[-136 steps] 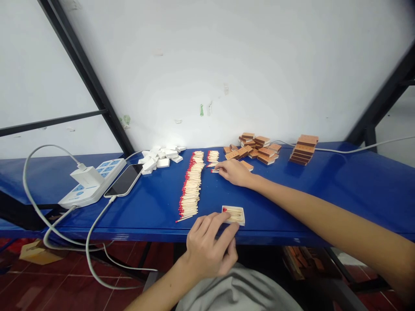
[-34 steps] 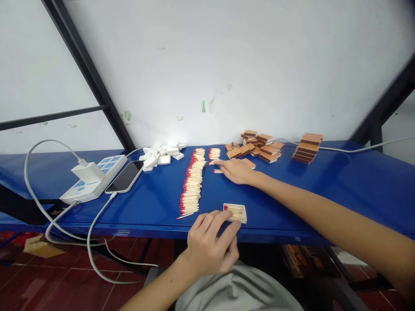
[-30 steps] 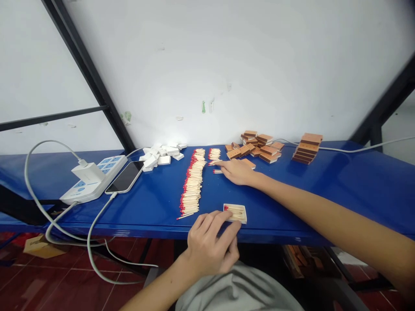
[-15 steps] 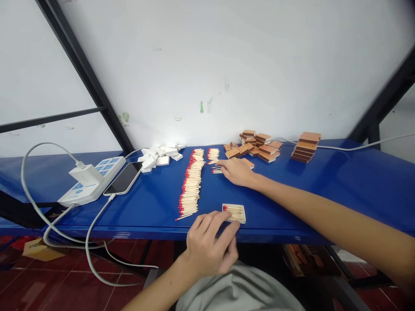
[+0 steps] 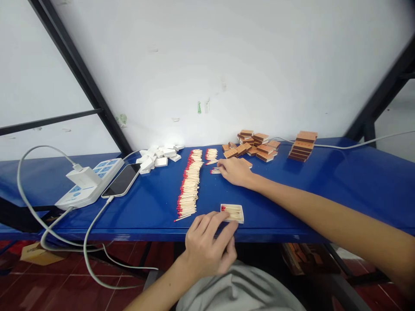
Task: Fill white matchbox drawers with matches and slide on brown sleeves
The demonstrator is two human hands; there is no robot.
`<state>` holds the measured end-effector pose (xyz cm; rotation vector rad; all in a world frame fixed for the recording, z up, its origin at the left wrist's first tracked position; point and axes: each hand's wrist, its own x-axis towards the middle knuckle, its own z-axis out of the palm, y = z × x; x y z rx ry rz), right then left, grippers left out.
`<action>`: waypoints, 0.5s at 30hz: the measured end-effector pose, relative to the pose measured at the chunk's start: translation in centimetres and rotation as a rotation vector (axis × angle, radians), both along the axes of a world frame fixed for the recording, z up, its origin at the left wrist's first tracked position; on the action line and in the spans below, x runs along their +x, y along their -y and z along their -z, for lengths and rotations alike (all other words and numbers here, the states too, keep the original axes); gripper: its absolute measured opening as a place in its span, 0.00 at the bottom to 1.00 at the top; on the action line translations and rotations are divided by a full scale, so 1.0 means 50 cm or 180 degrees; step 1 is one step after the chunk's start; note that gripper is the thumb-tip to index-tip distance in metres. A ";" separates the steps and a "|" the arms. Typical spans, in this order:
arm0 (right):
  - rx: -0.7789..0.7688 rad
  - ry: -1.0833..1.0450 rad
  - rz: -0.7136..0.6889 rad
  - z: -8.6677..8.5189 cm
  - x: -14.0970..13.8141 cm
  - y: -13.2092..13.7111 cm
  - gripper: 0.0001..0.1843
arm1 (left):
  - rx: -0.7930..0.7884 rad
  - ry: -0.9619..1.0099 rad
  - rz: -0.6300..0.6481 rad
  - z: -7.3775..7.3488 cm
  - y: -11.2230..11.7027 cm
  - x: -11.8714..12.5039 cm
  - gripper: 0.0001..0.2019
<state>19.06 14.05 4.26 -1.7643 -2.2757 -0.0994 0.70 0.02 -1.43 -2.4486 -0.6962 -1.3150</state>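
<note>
My left hand (image 5: pixel 207 246) rests at the near edge of the blue table (image 5: pixel 324 190), its fingertips touching an open white matchbox tray (image 5: pixel 232 213) that holds red-tipped matches. My right hand (image 5: pixel 235 171) reaches across the table with curled fingers pinched on a few matches (image 5: pixel 214 171) beside a small match pile (image 5: pixel 212 154). A long row of matches (image 5: pixel 189 183) lies to the left of that hand.
White inner trays (image 5: pixel 158 157) are heaped at the back. Brown matchbox sleeves (image 5: pixel 254 147) lie in a pile, with a neat stack (image 5: pixel 303 146) further right. A phone (image 5: pixel 121 180) and a power strip (image 5: pixel 87 185) with cables sit at the left.
My right hand has drawn a few matches slightly away from the small pile toward me. The left hand stays on the tray. The view has shifted a little.
</note>
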 end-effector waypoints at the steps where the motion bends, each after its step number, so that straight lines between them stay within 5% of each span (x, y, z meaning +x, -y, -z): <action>1: 0.0007 -0.0004 -0.0004 0.000 0.000 0.000 0.17 | -0.0008 -0.0004 0.0000 0.001 -0.001 0.000 0.16; 15: 0.0036 0.0124 0.0069 0.005 0.002 0.000 0.15 | -0.0046 -0.0005 0.0007 0.001 0.002 -0.001 0.16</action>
